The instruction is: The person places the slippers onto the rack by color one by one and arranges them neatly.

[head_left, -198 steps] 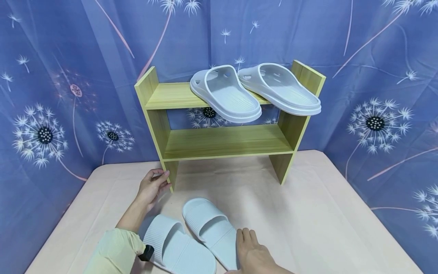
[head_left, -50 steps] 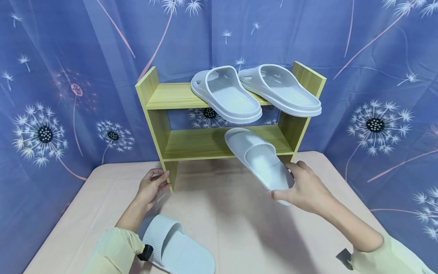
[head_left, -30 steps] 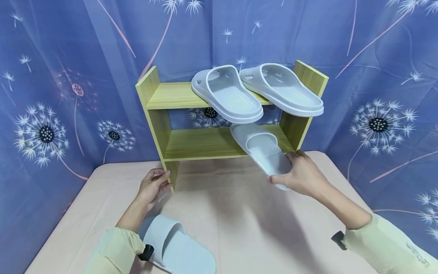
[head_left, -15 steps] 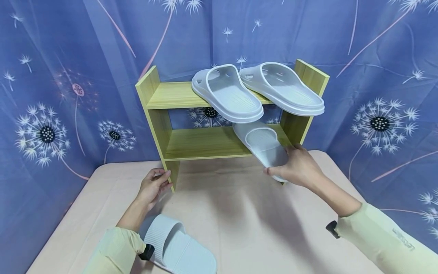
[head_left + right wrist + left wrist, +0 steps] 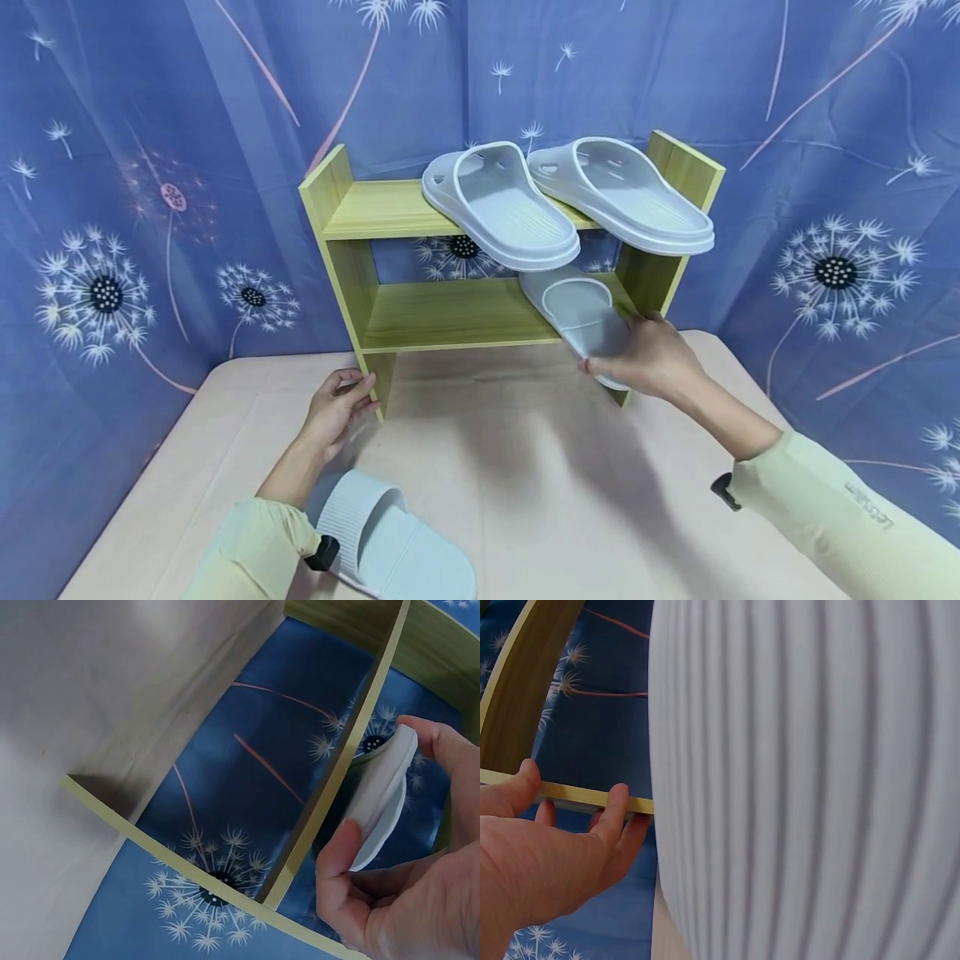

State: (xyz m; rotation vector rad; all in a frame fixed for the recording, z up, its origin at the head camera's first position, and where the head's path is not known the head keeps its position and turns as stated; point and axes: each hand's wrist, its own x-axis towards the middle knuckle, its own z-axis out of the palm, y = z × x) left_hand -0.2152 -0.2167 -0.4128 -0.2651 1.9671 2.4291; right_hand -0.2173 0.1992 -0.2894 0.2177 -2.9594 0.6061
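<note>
My right hand (image 5: 654, 358) grips the heel end of a pale blue-grey slide slipper (image 5: 585, 321), thumb on one side and fingers on the other. The slipper's toe lies over the right part of the middle shelf (image 5: 450, 312), and its heel sticks out past the front edge. In the right wrist view the slipper (image 5: 386, 791) shows edge-on between thumb and fingers. My left hand (image 5: 337, 408) holds the lower left side panel of the wooden shoe rack (image 5: 341, 275); in the left wrist view the fingers straddle the panel's edge (image 5: 577, 793).
A matching slipper (image 5: 408, 550) lies on the pink-beige tabletop (image 5: 525, 500) near my left forearm. Two grey clog-style slippers (image 5: 517, 217) stand on the top shelf's right part, toe openings overhanging the middle shelf. Blue dandelion-print curtain (image 5: 150, 125) surrounds the table.
My right hand has lifted one slipper off the table and brought it up to the middle shelf, lately sliding it farther in. The left hand has stayed at the rack.
</note>
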